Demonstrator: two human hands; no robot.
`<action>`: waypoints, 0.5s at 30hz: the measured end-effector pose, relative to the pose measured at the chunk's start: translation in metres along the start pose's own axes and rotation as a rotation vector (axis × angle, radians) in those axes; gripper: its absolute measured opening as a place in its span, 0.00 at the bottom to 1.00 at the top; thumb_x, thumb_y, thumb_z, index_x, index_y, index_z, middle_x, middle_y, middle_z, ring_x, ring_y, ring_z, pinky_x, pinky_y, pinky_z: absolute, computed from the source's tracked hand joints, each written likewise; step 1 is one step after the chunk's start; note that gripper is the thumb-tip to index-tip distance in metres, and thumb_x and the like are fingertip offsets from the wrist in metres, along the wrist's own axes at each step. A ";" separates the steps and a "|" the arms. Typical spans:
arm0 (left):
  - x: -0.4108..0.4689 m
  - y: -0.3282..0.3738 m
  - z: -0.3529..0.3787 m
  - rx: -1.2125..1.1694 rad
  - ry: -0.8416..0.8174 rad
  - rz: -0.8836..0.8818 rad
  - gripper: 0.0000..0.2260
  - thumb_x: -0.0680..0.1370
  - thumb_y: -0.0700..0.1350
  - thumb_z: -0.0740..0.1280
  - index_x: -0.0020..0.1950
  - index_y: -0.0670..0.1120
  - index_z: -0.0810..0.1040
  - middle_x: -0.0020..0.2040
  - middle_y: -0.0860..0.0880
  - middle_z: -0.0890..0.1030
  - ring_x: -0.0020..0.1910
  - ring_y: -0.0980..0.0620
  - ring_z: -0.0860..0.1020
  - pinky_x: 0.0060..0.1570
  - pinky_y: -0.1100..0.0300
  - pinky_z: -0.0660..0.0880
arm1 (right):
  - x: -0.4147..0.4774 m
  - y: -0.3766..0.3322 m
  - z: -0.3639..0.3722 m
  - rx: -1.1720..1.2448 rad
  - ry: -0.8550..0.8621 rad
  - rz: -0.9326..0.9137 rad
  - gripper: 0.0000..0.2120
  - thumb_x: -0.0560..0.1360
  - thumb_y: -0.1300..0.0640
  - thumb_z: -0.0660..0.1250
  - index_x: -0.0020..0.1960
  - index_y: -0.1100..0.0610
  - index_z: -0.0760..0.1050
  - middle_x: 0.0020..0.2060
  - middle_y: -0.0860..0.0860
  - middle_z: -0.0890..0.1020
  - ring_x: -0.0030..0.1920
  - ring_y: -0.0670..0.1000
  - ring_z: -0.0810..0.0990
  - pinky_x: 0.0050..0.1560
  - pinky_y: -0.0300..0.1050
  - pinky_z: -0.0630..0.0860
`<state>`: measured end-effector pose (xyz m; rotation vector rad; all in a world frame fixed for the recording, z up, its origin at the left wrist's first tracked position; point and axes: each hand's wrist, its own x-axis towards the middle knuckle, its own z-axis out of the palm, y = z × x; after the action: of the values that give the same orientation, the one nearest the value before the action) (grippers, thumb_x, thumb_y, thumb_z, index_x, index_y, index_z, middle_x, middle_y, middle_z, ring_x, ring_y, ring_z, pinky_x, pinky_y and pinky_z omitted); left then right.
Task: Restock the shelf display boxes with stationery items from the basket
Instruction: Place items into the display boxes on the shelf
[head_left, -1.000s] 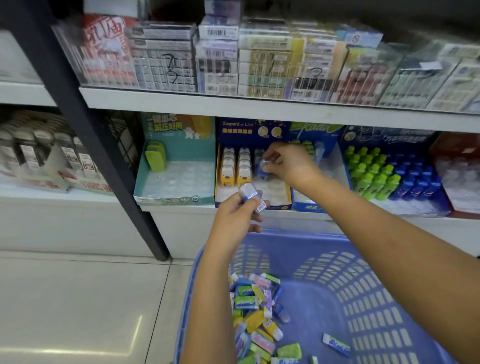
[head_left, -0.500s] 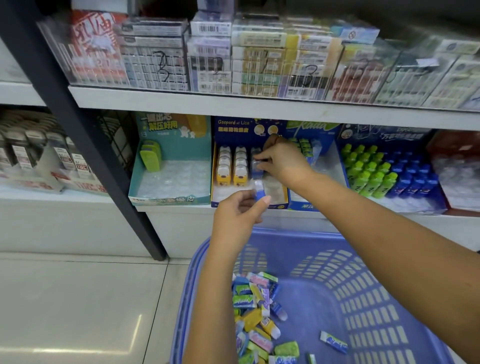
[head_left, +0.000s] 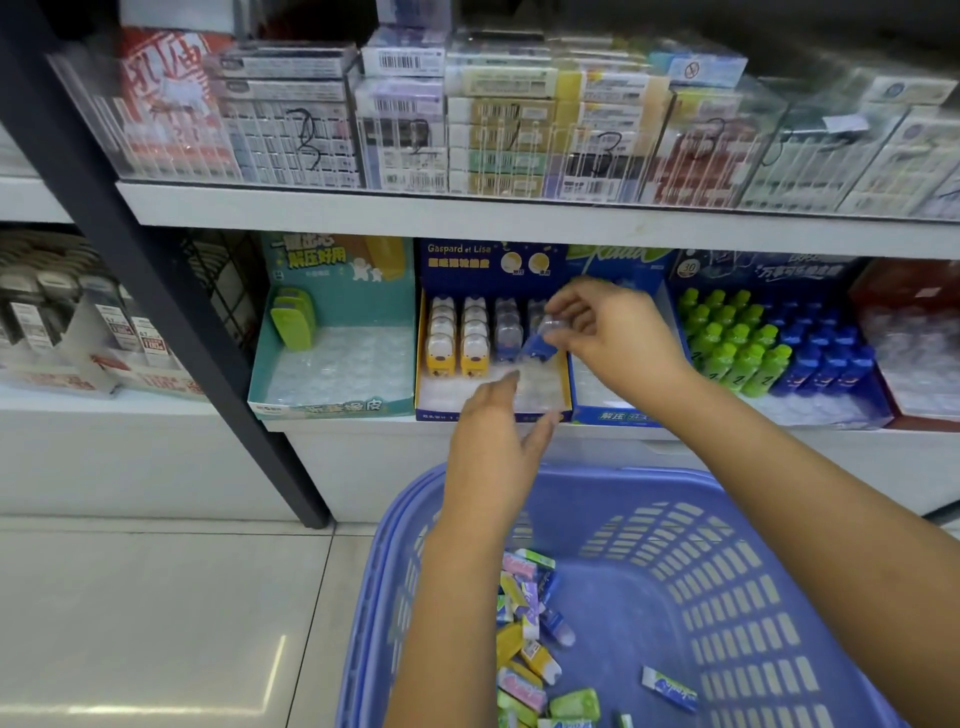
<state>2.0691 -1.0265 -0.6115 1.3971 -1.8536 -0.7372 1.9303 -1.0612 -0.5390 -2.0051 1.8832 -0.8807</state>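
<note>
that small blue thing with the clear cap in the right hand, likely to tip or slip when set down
Probably light: the right hand pinches the blue item with fingertips alone. Its glossy clear cap may be slippery. Matching ones stand upright in rows in the display box, so it should stay up there.

Bare left hand (head_left: 496, 441) and right hand (head_left: 621, 340) on bare forearms.
</note>
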 end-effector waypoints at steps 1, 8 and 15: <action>-0.001 0.001 0.001 0.099 -0.049 0.025 0.21 0.79 0.50 0.63 0.71 0.45 0.68 0.66 0.47 0.73 0.66 0.51 0.69 0.62 0.61 0.65 | 0.005 0.005 0.002 -0.033 0.001 0.000 0.10 0.73 0.61 0.70 0.54 0.57 0.78 0.45 0.49 0.80 0.45 0.47 0.76 0.46 0.33 0.71; -0.001 0.002 0.006 0.271 -0.192 0.058 0.21 0.80 0.45 0.60 0.73 0.42 0.65 0.71 0.46 0.68 0.71 0.50 0.61 0.68 0.63 0.58 | 0.031 0.021 0.021 -0.193 -0.115 0.005 0.12 0.74 0.61 0.69 0.57 0.59 0.78 0.55 0.54 0.79 0.54 0.53 0.78 0.57 0.43 0.73; 0.001 0.001 0.005 0.279 -0.206 0.041 0.22 0.80 0.46 0.61 0.73 0.42 0.66 0.71 0.46 0.69 0.71 0.50 0.62 0.68 0.61 0.60 | 0.045 0.020 0.025 -0.331 -0.169 -0.020 0.13 0.73 0.60 0.70 0.58 0.58 0.79 0.57 0.54 0.79 0.57 0.54 0.77 0.59 0.45 0.72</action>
<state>2.0643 -1.0265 -0.6135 1.4951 -2.2077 -0.6389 1.9278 -1.1124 -0.5581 -2.2048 2.0190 -0.4053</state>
